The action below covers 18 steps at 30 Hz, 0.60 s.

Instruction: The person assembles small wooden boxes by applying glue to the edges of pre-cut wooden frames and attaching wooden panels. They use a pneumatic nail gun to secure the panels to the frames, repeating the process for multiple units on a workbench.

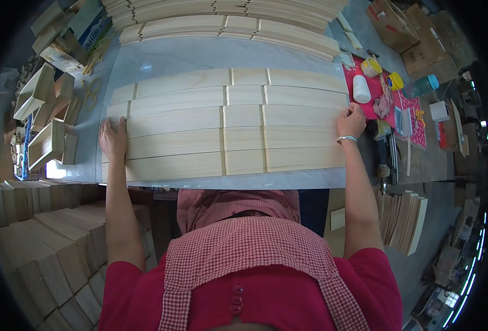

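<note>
Several pale wooden boards [169, 119] lie side by side in a row before me, each crossed by grooves. Their ends are slightly staggered. My left hand [113, 140] rests at the left ends of the boards, its fingers stretched out and its thumb apart on the wood. At the right ends, my right hand [352, 120] is closed, thumb and fingers pinched at the edge of a board. A bracelet [346, 139] circles my right wrist. Part of the right fingers' contact with the wood is hidden.
Stacked grooved boards [178, 26] stand at the table's far side. Right are a white bottle [361, 89], yellow-lidded tubs [371, 67], a teal-capped bottle [420, 86] and a dark power tool [382, 146]. Left are scissors [92, 94] and wooden boxes [47, 145]; wood blocks [45, 243] are piled below.
</note>
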{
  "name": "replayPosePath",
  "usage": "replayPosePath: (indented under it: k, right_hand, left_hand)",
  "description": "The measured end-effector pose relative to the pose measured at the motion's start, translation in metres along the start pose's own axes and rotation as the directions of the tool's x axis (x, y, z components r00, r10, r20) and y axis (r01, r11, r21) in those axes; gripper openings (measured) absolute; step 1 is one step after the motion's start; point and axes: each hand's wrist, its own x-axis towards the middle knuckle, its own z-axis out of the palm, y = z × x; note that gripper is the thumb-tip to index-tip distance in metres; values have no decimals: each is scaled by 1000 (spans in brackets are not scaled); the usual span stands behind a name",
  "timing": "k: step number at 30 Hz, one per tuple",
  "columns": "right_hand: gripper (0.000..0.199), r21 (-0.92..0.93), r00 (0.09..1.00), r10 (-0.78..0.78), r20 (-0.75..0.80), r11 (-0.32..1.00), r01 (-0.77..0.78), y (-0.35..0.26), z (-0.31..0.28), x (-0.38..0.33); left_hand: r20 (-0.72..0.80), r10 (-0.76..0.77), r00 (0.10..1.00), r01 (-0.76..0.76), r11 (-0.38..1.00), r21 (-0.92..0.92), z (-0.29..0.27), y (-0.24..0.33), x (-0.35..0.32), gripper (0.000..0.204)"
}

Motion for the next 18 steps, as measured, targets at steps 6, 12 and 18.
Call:
replayPosePath:
  k: [6,12,18]
  right_hand:
    - [24,-3,999,21,37,1000,-21,-11,-5,-1]
    - [32,19,997,-43,71,999,41,-11,-4,43]
    - [34,-31,998,-31,59,999,32,-14,19,49]
  left_hand:
    - [-49,65,997,-65,998,-4,-2,-8,0,75]
    - [-56,113,992,-105,985,134,0,6,16,66]
    - [91,179,980,-177,984,-33,33,2,68,64]
